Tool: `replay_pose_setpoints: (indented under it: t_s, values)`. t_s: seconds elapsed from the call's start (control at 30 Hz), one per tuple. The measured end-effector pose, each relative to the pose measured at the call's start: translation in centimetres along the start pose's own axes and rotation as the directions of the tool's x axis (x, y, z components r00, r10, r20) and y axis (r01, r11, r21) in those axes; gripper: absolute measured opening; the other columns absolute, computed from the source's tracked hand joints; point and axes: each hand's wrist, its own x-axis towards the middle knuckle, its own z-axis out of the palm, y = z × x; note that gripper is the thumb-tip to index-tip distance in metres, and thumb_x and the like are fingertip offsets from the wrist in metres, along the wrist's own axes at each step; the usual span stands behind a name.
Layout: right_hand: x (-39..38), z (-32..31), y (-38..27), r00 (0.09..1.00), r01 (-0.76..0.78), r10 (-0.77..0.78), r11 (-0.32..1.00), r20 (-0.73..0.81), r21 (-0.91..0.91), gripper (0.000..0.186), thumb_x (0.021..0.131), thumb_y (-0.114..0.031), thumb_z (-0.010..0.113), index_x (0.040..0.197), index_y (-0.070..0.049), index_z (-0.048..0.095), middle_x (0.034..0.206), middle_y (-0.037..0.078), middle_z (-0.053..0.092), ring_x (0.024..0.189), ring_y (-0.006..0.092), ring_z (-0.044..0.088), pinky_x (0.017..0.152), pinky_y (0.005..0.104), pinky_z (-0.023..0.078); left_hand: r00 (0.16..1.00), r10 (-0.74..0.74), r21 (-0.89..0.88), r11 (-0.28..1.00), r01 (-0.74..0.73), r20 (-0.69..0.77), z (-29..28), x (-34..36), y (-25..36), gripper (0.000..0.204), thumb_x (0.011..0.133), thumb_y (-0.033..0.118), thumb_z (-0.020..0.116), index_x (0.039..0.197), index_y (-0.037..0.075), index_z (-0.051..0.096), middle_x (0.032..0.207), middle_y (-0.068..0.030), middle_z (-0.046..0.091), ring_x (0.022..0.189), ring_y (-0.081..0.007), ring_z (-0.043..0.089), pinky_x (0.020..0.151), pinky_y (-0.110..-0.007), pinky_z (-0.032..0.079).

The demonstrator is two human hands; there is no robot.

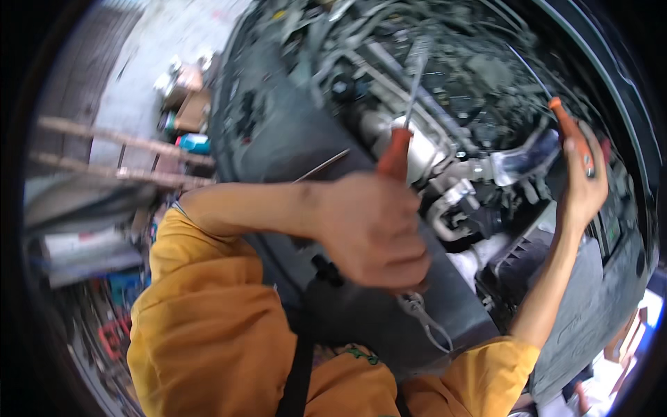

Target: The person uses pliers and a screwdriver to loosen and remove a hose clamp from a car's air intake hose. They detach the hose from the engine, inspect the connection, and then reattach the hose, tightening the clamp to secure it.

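My left hand (375,229) is closed in a fist around a screwdriver (394,154) with an orange-red handle. Its shaft points up and away over the engine, and the tip is blurred against the parts behind it. Further right, my right hand (583,174) grips a second screwdriver (570,124), orange-handled with a thin shaft slanting up and left into the engine bay. The engine (424,146) lies beneath both tools, with pale metal parts and hoses. Whether either tip touches anything, I cannot tell.
A dark plastic panel (278,125) spans the car's front edge. Past my left wrist a thin metal rod (323,165) shows over it. A silvery looped metal piece (427,323) lies below my left hand. At left are a wooden ladder (125,149) and a cardboard box (192,111).
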Motion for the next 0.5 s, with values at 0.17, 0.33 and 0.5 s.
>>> replay_pose_setpoints:
  t_s: [0.17,0.33,0.5]
  values:
    - [-18.2,4.8,-9.6,0.863,0.289,-0.279,0.956,0.422,0.040,0.048,0.085,0.001,0.072,0.133,0.001,0.062,0.131,0.019,0.067,0.122,0.0327,0.063,0.108,0.0431,0.046,0.924,-0.358,-0.194,0.905,0.378,0.131,-4.1,-8.2,13.7,0.031,0.086,0.025,0.072,0.070,0.009,0.050,0.061,0.0024,0.039,0.048,-0.0132,0.046,0.049,-0.028,0.037]
    - [-32.5,7.7,-12.5,0.806,0.266,-0.281,0.958,0.520,0.106,0.050,0.078,0.009,0.069,0.127,0.007,0.062,0.127,0.027,0.061,0.117,0.0407,0.062,0.099,0.0463,0.051,0.879,-0.467,-0.085,0.876,0.475,0.098,-9.4,-11.0,16.2,0.017,0.083,0.016,0.069,0.081,0.000,0.063,0.059,0.0029,0.039,0.046,-0.0121,0.043,0.048,-0.029,0.036]
    - [-37.8,10.9,-14.7,0.814,0.155,-0.056,0.980,0.578,-0.124,0.055,0.080,0.001,0.068,0.135,-0.002,0.061,0.130,0.027,0.053,0.116,0.0423,0.057,0.094,0.0457,0.053,0.934,-0.356,-0.168,0.920,0.354,0.023,-9.3,-10.0,16.6,0.018,0.084,0.017,0.069,0.080,0.000,0.062,0.059,0.0027,0.038,0.045,-0.0129,0.042,0.047,-0.029,0.036]
